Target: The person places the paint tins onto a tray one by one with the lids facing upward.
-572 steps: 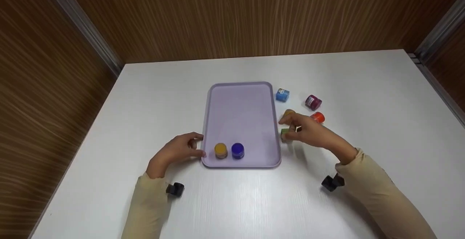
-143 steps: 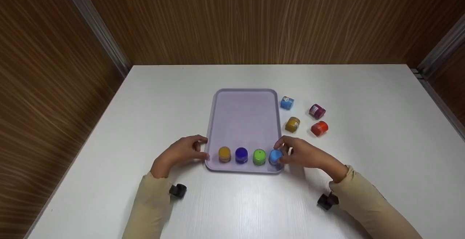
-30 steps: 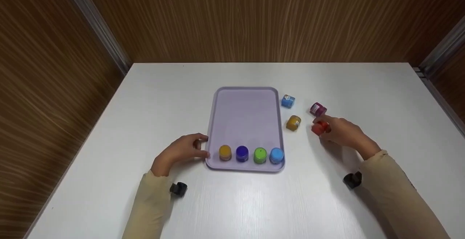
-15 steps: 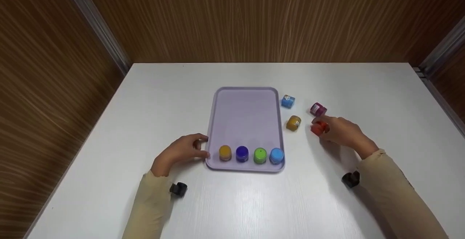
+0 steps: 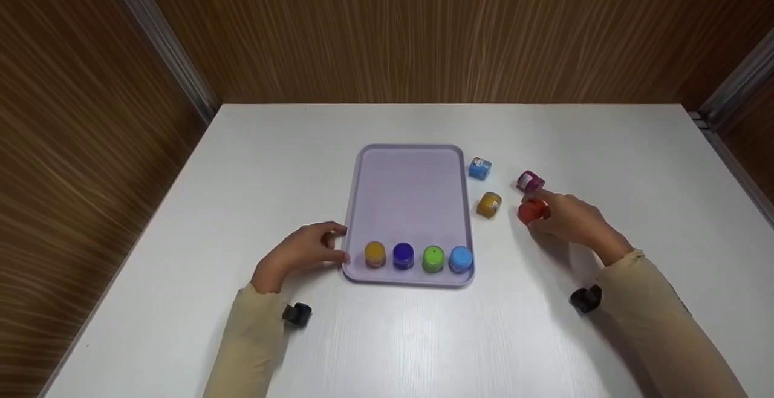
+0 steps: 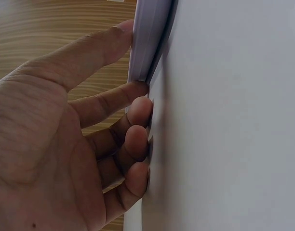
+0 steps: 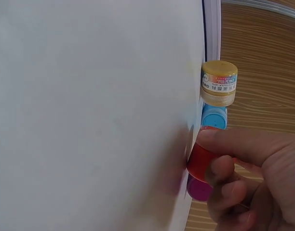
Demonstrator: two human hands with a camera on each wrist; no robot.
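Observation:
My right hand (image 5: 571, 219) pinches a red paint jar (image 5: 531, 211) between thumb and fingers, right of the tray. In the right wrist view the red jar (image 7: 200, 161) is tipped, low over the white table. My left hand (image 5: 302, 250) touches the left side of the lilac tray (image 5: 408, 145) with thumb and forefinger; in the left wrist view its other fingers curl loosely at the tabletop. Along the tray's near end stand an orange-yellow jar (image 5: 375, 254), a dark blue jar (image 5: 403, 256), a green jar (image 5: 433, 259) and a light blue jar (image 5: 461, 259).
Outside the tray's right side lie a blue jar (image 5: 480, 169) and a mustard-yellow jar (image 5: 489, 204). A purple jar (image 5: 530, 181) lies just beyond my right fingertips. Wood-grain panels (image 5: 423, 35) border the white table at the back and sides.
Since the oldest frame, the green and light blue jars have come to stand in the tray's row. My right hand has moved from the light blue jar to the red one. The left hand stays put.

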